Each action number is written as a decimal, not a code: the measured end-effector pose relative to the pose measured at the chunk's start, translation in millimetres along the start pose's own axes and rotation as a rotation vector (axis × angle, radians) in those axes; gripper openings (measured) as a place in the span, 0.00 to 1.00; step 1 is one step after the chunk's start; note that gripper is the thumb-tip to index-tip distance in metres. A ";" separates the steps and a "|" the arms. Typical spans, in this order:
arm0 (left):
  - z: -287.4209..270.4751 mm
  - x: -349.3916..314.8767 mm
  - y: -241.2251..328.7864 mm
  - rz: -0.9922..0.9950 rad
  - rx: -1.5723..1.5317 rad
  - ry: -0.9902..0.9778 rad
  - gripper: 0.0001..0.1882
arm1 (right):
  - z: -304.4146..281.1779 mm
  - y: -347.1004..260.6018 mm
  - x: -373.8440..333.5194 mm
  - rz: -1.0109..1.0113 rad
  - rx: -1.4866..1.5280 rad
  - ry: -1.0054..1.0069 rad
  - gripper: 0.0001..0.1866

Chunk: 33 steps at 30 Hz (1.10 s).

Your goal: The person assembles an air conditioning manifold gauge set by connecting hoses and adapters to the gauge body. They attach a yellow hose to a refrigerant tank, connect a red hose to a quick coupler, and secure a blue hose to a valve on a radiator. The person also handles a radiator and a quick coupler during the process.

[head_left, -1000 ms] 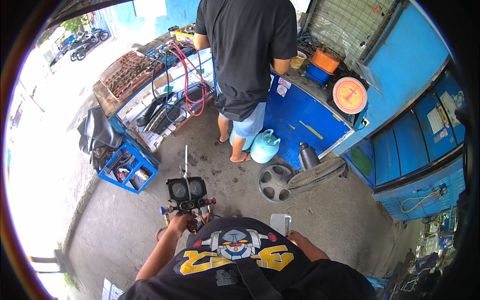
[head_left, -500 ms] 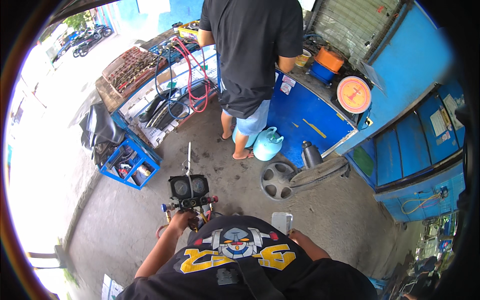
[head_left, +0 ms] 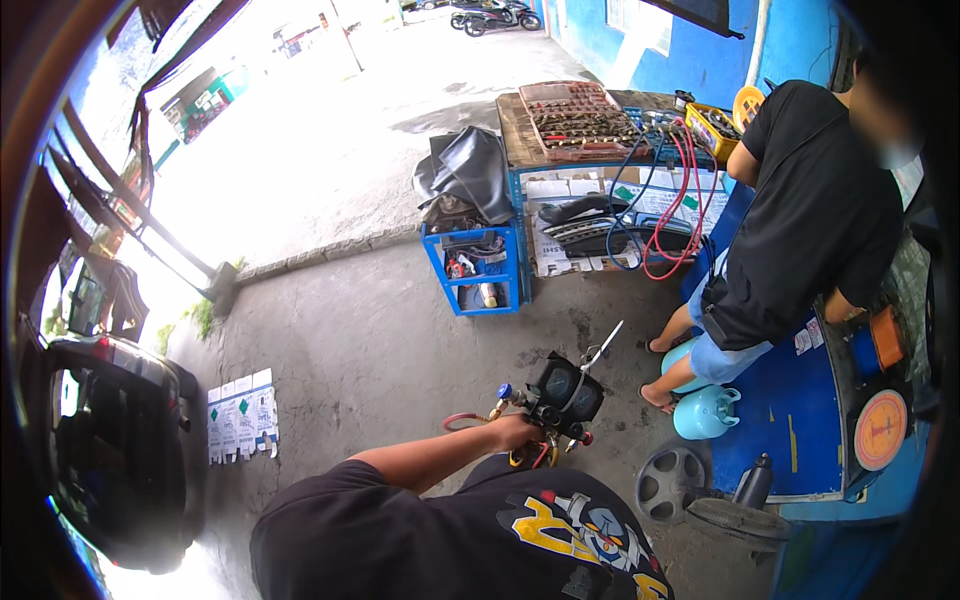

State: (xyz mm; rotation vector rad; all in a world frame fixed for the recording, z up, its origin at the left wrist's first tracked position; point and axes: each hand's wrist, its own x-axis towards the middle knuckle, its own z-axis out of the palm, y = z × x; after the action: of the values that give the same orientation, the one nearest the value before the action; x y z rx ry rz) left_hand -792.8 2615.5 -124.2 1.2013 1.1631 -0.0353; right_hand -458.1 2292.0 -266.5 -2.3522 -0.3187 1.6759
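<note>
A black manifold gauge set (head_left: 568, 388) is held out in front of my body, tilted, with a white strip sticking up from it. My left hand (head_left: 515, 432) is closed around its lower part, where hoses join. A blue knob (head_left: 504, 391) shows at one end and a red knob (head_left: 587, 438) at the other. A red hose (head_left: 462, 418) curves out beside my wrist. My right hand is out of view, past my black shirt.
Ahead stands a workbench with a tray of sockets (head_left: 580, 115), and red hoses (head_left: 690, 200) hang from it. A blue cart (head_left: 475, 275) is beside it. A co-worker (head_left: 805, 200) stands by light-blue gas cylinders (head_left: 706, 412) and a wheel cover (head_left: 670, 483). A dark car (head_left: 120, 440) is at left.
My view has swung left, so the bench and the person now lie farther right. The gauge set stays in my left hand. My right hand, near a pale rectangular object earlier, has left the view.
</note>
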 end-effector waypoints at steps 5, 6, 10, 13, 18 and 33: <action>-9.5 -0.6 -13.5 0.107 0.116 0.016 0.13 | 0.2 -19.0 -1.2 -0.024 -0.057 -0.011 0.10; -12.1 -1.3 -16.8 0.131 0.236 0.024 0.13 | 1.0 -21.9 -1.0 -0.034 -0.070 -0.014 0.10; -20.8 -8.1 -24.1 0.042 0.138 0.057 0.15 | 3.9 -31.9 -3.8 -0.045 -0.093 -0.012 0.10; -26.4 -15.4 -22.4 0.061 0.113 0.057 0.15 | 4.7 -36.9 -6.4 -0.051 -0.102 -0.009 0.09; -36.7 -22.1 -16.3 0.045 0.094 0.090 0.17 | 7.9 -43.7 -9.9 -0.064 -0.113 0.002 0.09; -117.6 9.1 -46.1 0.143 0.276 -0.013 0.12 | 7.0 -27.2 -41.0 0.021 -0.147 0.062 0.07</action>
State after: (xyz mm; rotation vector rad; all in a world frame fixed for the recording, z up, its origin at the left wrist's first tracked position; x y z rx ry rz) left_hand -894.3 2686.4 -151.0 1.5230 1.0820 -0.0979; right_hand -479.0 2305.5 -223.5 -2.5149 -0.4205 1.6362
